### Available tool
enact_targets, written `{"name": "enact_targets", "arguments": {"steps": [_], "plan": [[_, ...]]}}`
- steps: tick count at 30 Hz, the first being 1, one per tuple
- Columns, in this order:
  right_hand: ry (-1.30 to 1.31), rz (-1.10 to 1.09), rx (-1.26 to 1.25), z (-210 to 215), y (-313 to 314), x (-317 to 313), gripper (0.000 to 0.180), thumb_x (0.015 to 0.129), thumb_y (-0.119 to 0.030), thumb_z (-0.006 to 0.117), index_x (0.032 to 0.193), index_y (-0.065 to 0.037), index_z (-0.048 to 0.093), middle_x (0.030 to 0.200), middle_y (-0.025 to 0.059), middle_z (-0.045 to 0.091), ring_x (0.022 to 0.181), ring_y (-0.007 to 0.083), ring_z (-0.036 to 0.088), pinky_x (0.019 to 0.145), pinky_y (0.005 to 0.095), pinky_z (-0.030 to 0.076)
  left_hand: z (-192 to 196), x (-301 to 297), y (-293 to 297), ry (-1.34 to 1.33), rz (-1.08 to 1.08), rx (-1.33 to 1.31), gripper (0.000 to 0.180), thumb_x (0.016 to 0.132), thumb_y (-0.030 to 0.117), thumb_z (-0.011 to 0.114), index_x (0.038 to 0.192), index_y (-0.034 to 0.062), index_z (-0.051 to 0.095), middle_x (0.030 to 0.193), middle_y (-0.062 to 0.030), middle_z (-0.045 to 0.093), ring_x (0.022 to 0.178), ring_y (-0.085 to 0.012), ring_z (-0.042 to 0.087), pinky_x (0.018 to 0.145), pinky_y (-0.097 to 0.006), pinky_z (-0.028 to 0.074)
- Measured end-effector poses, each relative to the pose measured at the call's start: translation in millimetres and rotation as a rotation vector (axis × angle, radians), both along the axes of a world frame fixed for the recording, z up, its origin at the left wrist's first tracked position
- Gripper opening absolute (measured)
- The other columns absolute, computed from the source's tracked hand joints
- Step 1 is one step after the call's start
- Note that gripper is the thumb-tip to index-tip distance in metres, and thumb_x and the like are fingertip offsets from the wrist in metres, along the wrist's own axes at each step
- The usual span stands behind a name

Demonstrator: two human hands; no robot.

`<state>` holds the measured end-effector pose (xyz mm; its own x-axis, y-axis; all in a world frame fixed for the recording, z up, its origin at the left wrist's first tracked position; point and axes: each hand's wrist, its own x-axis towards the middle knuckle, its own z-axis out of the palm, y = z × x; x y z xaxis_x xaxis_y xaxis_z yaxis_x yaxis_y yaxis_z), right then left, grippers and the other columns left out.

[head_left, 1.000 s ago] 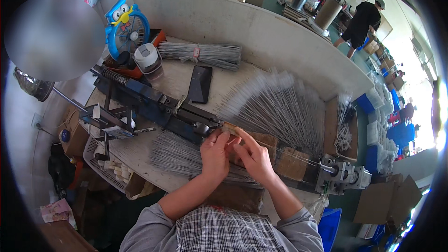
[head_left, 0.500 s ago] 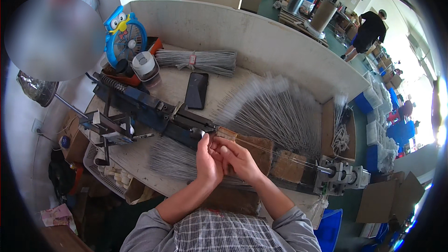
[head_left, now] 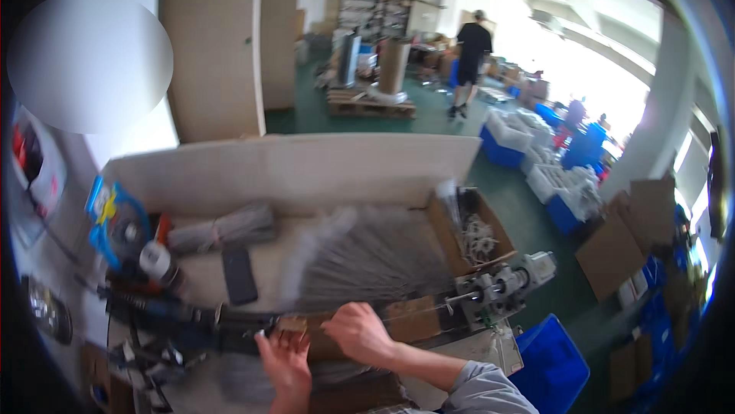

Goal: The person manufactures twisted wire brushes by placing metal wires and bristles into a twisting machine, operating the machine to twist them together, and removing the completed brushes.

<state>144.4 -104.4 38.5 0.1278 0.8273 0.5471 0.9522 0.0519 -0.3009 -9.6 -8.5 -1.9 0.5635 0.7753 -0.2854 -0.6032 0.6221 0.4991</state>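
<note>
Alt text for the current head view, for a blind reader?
A person's left hand and right hand, blurred, are close together at a long dark fixture; any grip is unclear. Behind lie a dark smartphone, a tied bundle and a fanned pile of thin grey strands; beyond the partition is a person in black.

Your two hands (head_left: pixel 360 335), one dark phone (head_left: pixel 240 276), one blue fan (head_left: pixel 119 230), one banded grey bundle (head_left: pixel 223 229), one grey fan-shaped spread (head_left: pixel 367 257) beyond your hands, one blue bin (head_left: pixel 553 360) near your right sleeve (head_left: pixel 486 391), two upright cylinders (head_left: pixel 393 65), one black-clad person (head_left: pixel 474 45).
</note>
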Motion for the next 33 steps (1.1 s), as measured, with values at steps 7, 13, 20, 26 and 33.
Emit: {"name": "enact_targets", "arguments": {"steps": [7,13,20,26,33], "plan": [[0.043,-0.032,0.030,12,-18,-3,0.019,0.076,-0.018,0.067,0.093,-0.010,0.066,0.089,0.0000,0.061,0.094,0.0211,0.053,0.081,0.0346,0.042,25,8,-9,0.063,0.025,-0.048,0.046,0.101,0.046,0.038,0.111,0.0038,0.055,0.107,-0.0094,0.060,0.093,-0.0248,0.055,0.093,-0.042,0.042],[0.141,0.069,-0.159,-4,-66,-19,0.014,0.078,-0.021,0.072,0.088,-0.012,0.070,0.102,0.0125,0.069,0.093,0.0209,0.067,0.073,0.0316,0.055,-13,2,-21,0.356,-0.176,0.259,0.039,0.100,0.026,0.046,0.130,0.0023,0.049,0.118,-0.0114,0.059,0.108,-0.0226,0.056,0.091,-0.036,0.047],[0.115,0.049,-0.582,-35,-80,-11,0.020,0.084,-0.024,0.064,0.100,-0.012,0.065,0.093,0.0006,0.059,0.093,0.0213,0.059,0.076,0.0350,0.052,32,-70,-3,0.494,-0.047,0.382,0.020,0.094,0.010,0.053,0.108,0.0010,0.065,0.093,-0.0086,0.067,0.083,-0.0199,0.064,0.071,-0.034,0.053],[0.171,0.073,-0.494,-66,-75,-9,0.019,0.086,-0.029,0.061,0.095,-0.013,0.062,0.093,0.0034,0.057,0.094,0.0226,0.060,0.069,0.0370,0.053,-54,-224,84,0.183,0.467,-0.175,0.036,0.099,0.035,0.048,0.088,0.0039,0.063,0.073,-0.0048,0.057,0.070,-0.0212,0.051,0.064,-0.040,0.042],[0.299,0.091,-0.688,-45,-74,4,0.018,0.090,-0.029,0.056,0.097,-0.013,0.063,0.097,0.0049,0.063,0.092,0.0267,0.063,0.070,0.0422,0.053,-7,-322,103,1.113,0.846,-0.020,0.046,0.094,0.044,0.052,0.100,-0.0004,0.065,0.075,-0.0123,0.056,0.070,-0.0267,0.050,0.069,-0.044,0.042]]}}
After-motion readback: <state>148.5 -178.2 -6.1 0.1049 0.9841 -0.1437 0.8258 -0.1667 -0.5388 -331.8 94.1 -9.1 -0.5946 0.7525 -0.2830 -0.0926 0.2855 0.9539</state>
